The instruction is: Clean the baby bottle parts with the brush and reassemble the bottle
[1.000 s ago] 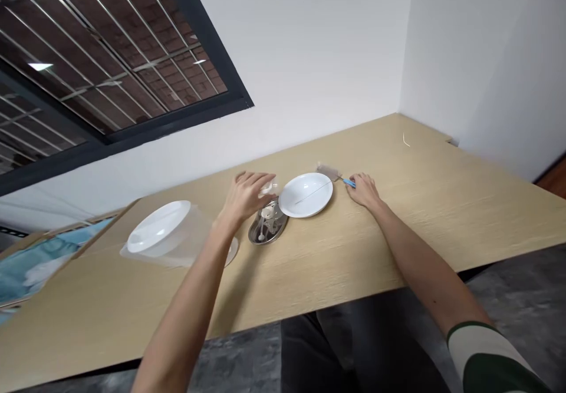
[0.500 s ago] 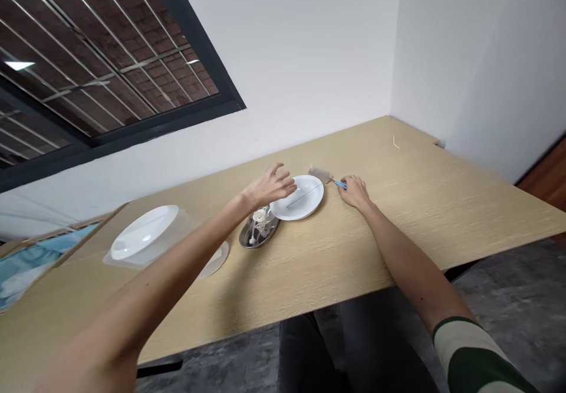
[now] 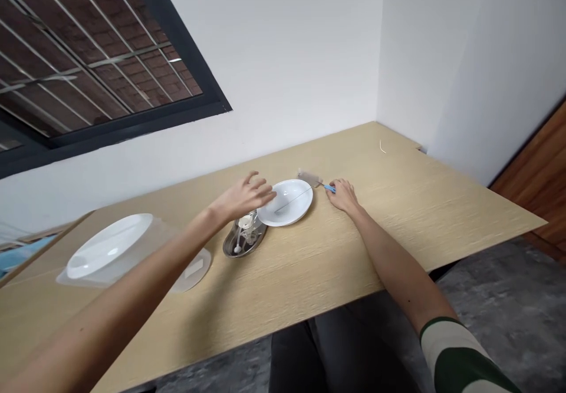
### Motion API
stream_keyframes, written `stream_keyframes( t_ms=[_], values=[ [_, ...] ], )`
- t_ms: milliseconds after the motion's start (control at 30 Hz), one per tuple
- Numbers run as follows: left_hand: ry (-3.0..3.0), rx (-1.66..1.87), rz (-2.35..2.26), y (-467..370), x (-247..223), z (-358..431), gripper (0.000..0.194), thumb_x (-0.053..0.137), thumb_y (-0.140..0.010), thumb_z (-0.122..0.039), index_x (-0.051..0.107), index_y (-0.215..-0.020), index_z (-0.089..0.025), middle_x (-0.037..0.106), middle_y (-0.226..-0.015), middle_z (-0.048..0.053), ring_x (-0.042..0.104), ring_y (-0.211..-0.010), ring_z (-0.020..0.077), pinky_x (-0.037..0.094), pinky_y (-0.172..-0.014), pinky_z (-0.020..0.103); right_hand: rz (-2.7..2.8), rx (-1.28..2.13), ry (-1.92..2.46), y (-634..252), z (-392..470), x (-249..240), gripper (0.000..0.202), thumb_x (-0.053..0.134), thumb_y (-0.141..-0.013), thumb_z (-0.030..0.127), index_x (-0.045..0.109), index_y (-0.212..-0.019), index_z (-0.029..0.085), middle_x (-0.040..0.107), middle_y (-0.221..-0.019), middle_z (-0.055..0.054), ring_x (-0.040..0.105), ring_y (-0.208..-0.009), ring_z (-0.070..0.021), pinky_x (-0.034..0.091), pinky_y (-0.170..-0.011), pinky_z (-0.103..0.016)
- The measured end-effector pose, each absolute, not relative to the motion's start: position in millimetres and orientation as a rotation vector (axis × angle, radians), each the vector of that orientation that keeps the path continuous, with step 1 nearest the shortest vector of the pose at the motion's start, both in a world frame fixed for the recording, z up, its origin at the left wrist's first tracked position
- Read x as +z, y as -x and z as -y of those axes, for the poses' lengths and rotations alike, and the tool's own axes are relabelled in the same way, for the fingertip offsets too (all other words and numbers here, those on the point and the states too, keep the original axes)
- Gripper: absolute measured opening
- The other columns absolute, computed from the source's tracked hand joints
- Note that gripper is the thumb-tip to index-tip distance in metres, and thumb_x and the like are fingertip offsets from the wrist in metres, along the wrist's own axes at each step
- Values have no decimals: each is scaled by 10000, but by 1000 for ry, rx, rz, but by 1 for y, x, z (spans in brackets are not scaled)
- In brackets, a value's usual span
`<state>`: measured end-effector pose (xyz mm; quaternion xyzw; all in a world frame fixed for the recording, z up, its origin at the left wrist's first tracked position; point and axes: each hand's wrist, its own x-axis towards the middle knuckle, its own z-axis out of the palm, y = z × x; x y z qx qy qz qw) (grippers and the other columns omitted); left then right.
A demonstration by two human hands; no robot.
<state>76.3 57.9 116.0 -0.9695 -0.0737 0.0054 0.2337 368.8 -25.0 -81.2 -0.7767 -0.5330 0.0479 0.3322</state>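
Note:
My left hand (image 3: 248, 197) hovers by the left rim of a white oval plate (image 3: 289, 203). Its fingers are bent and apart, and I see nothing held in them. Right of the plate, my right hand (image 3: 342, 195) is closed round the end of a thin blue handle (image 3: 328, 188); the exact kind of tool does not show. A thin dark line, like a wire, runs from near the handle across the plate. Behind the plate's right rim lies a pale greyish piece (image 3: 308, 176). Partly under the plate's left side sits a metal kidney dish (image 3: 241, 244) with clear and white plastic items.
A large white translucent tub (image 3: 110, 245) stands at the left, partly behind my left forearm. A round clear lid (image 3: 194, 269) lies beside it. A short pale strip (image 3: 382, 147) rests at the far right of the wooden table (image 3: 283, 287). Walls and a barred window lie behind.
My view has turned a little to the right, so everything sits further left. My left hand has drawn slightly away from the plate; my right hand still grips the blue handle.

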Motion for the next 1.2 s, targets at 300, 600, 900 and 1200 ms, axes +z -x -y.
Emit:
stream_keyframes(
  t_ms=[300,600,900,1200],
  values=[
    [2692,-73,350,-63,104,-51,460,516,-925,-75,695,-1299,-273,735,-1249,133,637,-1226,294,366,-1146,564,1390,123,2033,-372,24,-83,275,551,-963,352,670,-1146,186,686,-1217,-133,591,-1169,-274,430,-999,-403],
    [2931,-914,747,-29,73,-12,499,753,-834,-516,698,-1242,-234,748,-1213,120,695,-1101,303,525,-994,447,1392,121,2039,-373,22,-82,279,556,-959,372,679,-1129,189,700,-1192,-125,601,-1171,-265,430,-1001,-389],
    [3366,-1595,1535,-18,21,37,979,968,-482,-543,628,-1327,-187,765,-1155,166,732,-1087,350,609,-876,416,1380,130,2023,-373,26,-83,288,564,-955,386,692,-1113,183,706,-1193,-125,611,-1154,-278,433,-1006,-407],
    [3467,-1696,1622,-21,-21,25,835,987,-468,-460,706,-1195,-159,769,-1150,160,714,-1105,357,574,-908,418,1379,116,2021,-373,25,-82,268,590,-933,369,710,-1089,186,720,-1163,-119,624,-1111,-271,441,-974,-391]
  ],
)
